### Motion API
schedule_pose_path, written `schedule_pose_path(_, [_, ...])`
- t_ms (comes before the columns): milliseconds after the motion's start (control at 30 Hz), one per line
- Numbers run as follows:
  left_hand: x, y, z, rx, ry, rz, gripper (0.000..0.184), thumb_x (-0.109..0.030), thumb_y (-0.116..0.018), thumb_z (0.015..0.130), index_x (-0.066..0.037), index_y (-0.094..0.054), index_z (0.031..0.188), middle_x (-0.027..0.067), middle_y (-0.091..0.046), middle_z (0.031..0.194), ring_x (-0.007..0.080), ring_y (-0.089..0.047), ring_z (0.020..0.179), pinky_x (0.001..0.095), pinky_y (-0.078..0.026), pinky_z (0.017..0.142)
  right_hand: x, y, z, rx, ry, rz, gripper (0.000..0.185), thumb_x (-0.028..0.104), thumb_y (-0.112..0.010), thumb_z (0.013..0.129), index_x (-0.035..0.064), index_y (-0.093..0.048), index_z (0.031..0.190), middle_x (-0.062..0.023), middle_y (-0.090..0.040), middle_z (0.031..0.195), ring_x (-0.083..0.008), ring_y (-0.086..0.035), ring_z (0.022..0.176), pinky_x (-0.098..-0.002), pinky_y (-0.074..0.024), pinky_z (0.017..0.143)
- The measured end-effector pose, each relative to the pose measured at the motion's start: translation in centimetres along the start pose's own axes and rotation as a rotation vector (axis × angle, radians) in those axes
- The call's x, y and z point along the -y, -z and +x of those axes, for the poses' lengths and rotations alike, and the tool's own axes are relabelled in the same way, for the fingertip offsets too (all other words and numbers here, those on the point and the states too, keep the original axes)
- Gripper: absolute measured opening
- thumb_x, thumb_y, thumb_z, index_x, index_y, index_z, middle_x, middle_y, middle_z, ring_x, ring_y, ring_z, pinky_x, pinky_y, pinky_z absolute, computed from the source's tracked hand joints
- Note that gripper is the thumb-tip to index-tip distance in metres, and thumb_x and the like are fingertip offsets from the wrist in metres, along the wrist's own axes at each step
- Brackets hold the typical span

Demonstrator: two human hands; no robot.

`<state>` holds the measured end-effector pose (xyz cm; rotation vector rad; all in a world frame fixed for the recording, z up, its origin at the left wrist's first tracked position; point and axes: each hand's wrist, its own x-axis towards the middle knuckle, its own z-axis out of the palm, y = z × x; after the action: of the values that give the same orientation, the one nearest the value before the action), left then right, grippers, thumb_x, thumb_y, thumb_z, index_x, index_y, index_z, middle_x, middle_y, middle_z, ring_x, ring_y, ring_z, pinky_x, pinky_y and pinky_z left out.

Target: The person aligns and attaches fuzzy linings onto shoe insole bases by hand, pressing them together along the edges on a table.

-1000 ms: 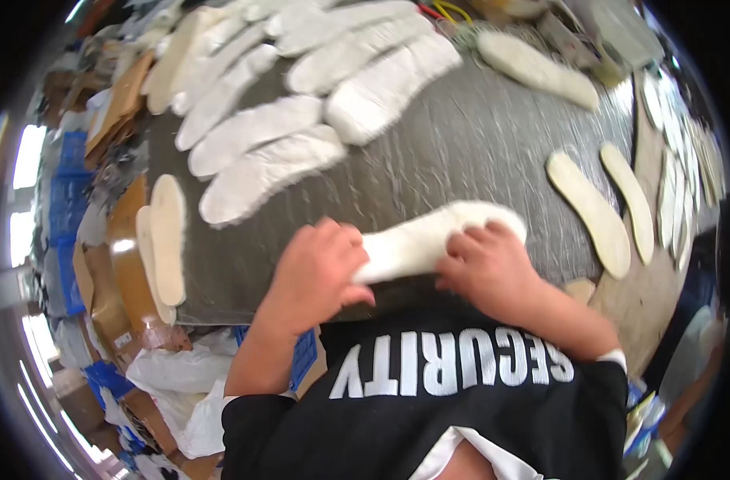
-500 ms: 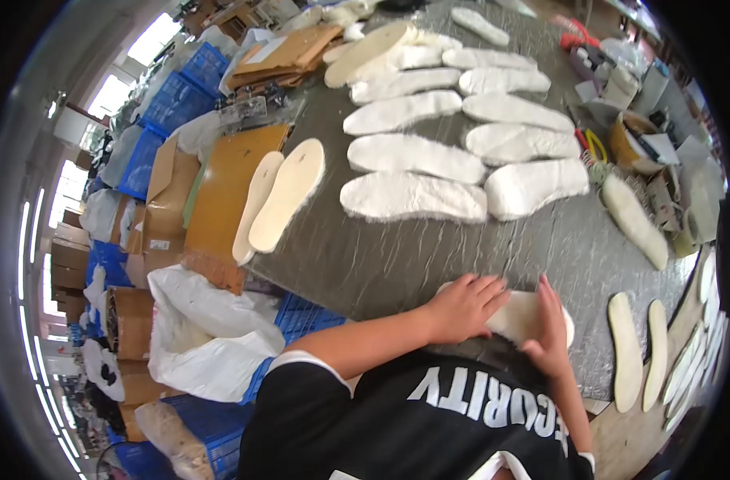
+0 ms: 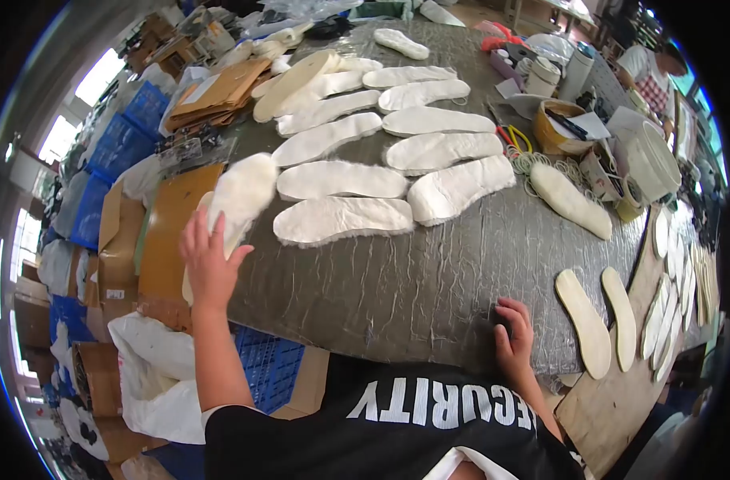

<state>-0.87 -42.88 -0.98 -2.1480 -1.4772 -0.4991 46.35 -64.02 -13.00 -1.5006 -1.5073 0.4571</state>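
A white fleecy insole (image 3: 247, 188) lies over the beige insoles at the table's left edge, covering most of them. My left hand (image 3: 210, 260) rests at its near end, fingers stretched out along its left side and thumb spread to the right. Close to the table's front edge, my right hand (image 3: 516, 336) holds nothing, its fingers loosely bent and apart. Several more white fleecy insoles (image 3: 343, 221) lie in two columns on the dark table (image 3: 365, 296).
At right are single pale insoles (image 3: 585, 324), pliers with red and yellow handles (image 3: 514, 138) and a yellow tub (image 3: 558, 128). Cardboard boxes, blue crates (image 3: 121, 148) and a white sack (image 3: 153, 376) stand at left. Another person (image 3: 649, 76) is at the far right.
My left hand has moved from the front edge to the left with the fleecy insole, which now covers the beige insoles. My right hand has come off it and drawn slightly back.
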Motion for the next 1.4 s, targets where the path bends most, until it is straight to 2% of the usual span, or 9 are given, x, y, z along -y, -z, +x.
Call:
schedule_pose_path(200, [-14.8,-5.9,2.7,0.068,-0.36,-0.561,0.02,-0.017,-0.074,0.075,-0.009,-0.064,0.091,0.0045,-0.061,0.093,0.0266,-0.057,0.096,0.0423,-0.043,0.084,2.0,-1.6,1.6,0.086,0.095,-0.014,0.02,0.007,-0.067,0.084,0.0031,-0.066,0.104,-0.016,-0.064,0.117,-0.0361,-0.059,0.109,-0.0444,-0.0467,0.095])
schedule_pose_path(367, [-20.4,-10.3,4.6,0.132,-0.395,-0.405,0.011,-0.014,-0.069,0.076,-0.01,-0.062,0.082,0.0056,-0.06,0.088,0.0261,-0.061,0.086,0.042,-0.046,0.075,3.1,-1.1,1.5,0.206,0.164,-0.052,0.016,0.006,-0.069,0.083,0.0038,-0.066,0.099,-0.0136,-0.065,0.113,-0.0356,-0.06,0.106,-0.0448,-0.0483,0.092])
schedule_pose_path(533, [-18.1,-5.0,-1.1,0.203,-0.502,-0.707,0.006,-0.01,-0.067,0.077,-0.01,-0.061,0.078,0.0053,-0.059,0.086,0.0282,-0.06,0.067,0.0422,-0.047,0.064,2.6,0.4,1.8,0.304,-0.064,0.069,0.013,0.004,-0.067,0.086,0.0007,-0.066,0.099,-0.0164,-0.067,0.105,-0.0341,-0.064,0.098,-0.0416,-0.0511,0.086])
schedule_pose_path(633, [-15.1,-0.9,-5.4,0.305,-0.514,-0.804,0.012,-0.005,-0.069,0.075,-0.009,-0.069,0.087,0.0066,-0.062,0.094,0.0271,-0.063,0.073,0.0397,-0.05,0.065,4.0,-0.7,5.2,0.476,-0.114,-0.014,0.026,0.011,-0.069,0.088,0.0045,-0.067,0.113,-0.0177,-0.065,0.115,-0.0356,-0.063,0.105,-0.0427,-0.0502,0.09])
schedule_pose_path(767, [-11.9,0.5,-8.9,0.385,-0.37,-0.868,0.02,0.003,-0.071,0.073,-0.006,-0.072,0.091,0.0103,-0.064,0.1,0.0261,-0.066,0.077,0.0367,-0.054,0.069,3.6,-6.3,9.6,0.453,0.48,-0.407,0.051,0.027,-0.073,0.086,0.0299,-0.059,0.135,-0.0094,-0.044,0.151,-0.0341,-0.039,0.14,-0.057,-0.0306,0.113])
schedule_pose_path(900, [-10.2,1.0,-9.8,0.39,-0.226,-0.892,0.02,0.007,-0.069,0.076,-0.002,-0.072,0.092,0.011,-0.064,0.1,0.0257,-0.067,0.077,0.0335,-0.055,0.07,2.4,-8.5,11.5,0.589,0.465,-0.644,0.05,0.037,-0.068,0.087,0.0358,-0.058,0.136,-0.003,-0.046,0.152,-0.0274,-0.038,0.143,-0.0668,-0.0227,0.114])
schedule_pose_path(1100, [-8.1,-0.6,-10.5,0.415,-0.113,-0.913,0.018,0.005,-0.07,0.076,-0.003,-0.072,0.093,0.0099,-0.064,0.097,0.0265,-0.066,0.083,0.0354,-0.055,0.073,1.0,-4.6,14.2,0.574,0.217,-0.787,0.055,0.011,-0.062,0.086,0.0376,-0.06,0.135,-0.001,-0.05,0.149,-0.0227,-0.045,0.138,-0.0651,-0.0221,0.115])
schedule_pose_path(1233, [-8.2,-1.4,-10.2,0.356,-0.089,-0.97,0.018,0.005,-0.07,0.077,-0.002,-0.072,0.094,0.0096,-0.064,0.096,0.0256,-0.066,0.082,0.0336,-0.054,0.072,-1.1,-3.5,14.6,0.439,0.312,-0.901,0.064,0.002,-0.061,0.084,0.0387,-0.059,0.136,0.0011,-0.049,0.152,-0.0238,-0.051,0.134,-0.0578,-0.0204,0.119])
schedule_pose_path(1400, [-7.7,-1.8,-11.0,0.357,-0.026,-1.01,0.017,0.005,-0.07,0.078,-0.002,-0.072,0.094,0.0101,-0.066,0.099,0.0258,-0.066,0.082,0.033,-0.054,0.072,-6.8,0.8,16.4,0.312,0.138,-0.947,0.053,0.02,-0.059,0.092,0.0357,-0.055,0.142,0.0002,-0.045,0.156,-0.0281,-0.043,0.141,-0.0627,-0.0164,0.119])
